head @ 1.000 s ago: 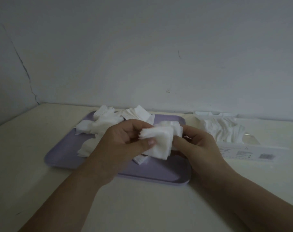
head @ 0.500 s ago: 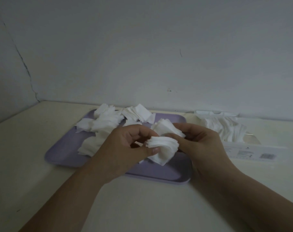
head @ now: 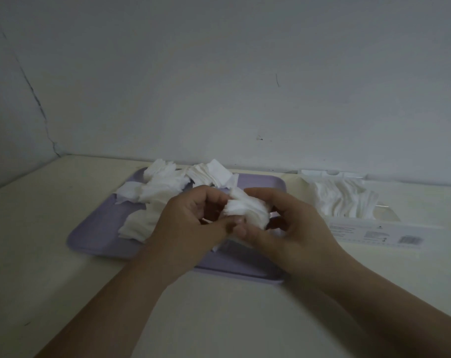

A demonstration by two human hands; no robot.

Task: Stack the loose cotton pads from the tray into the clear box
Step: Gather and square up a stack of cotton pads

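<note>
Pale bench (head: 38, 228) meets a plain grey wall (head: 219, 73), with a dark crack (head: 38, 107) running down the wall at upper left of the frame. Lighting is dim.

A lavender tray (head: 98, 236) lies at centre frame, its long axis running left to right. Loose cotton pads (head: 162, 187) sit in disorderly heaps on the tray's upper-left portion, overlapping at mixed angles.

Both hands are above the right half of the tray, each curled on one small bundle of pads (head: 245, 209). The left hand (head: 191, 228) pinches the bundle's left end between thumb and fingers. The right hand (head: 291, 228) cups the right end, with its fingers bent round the far side. The bundle's long axis lies roughly left to right, dipping slightly toward lower right. Its layered edges fan out toward the left hand. Whether it clears the tray floor cannot be judged in this light.

A clear box (head: 389, 220) rests on the bench just right of the tray, long axis left to right, with a printed label (head: 407, 239) on its near wall. Stacked pads (head: 343, 200) inside it lean in uneven rows.
</note>
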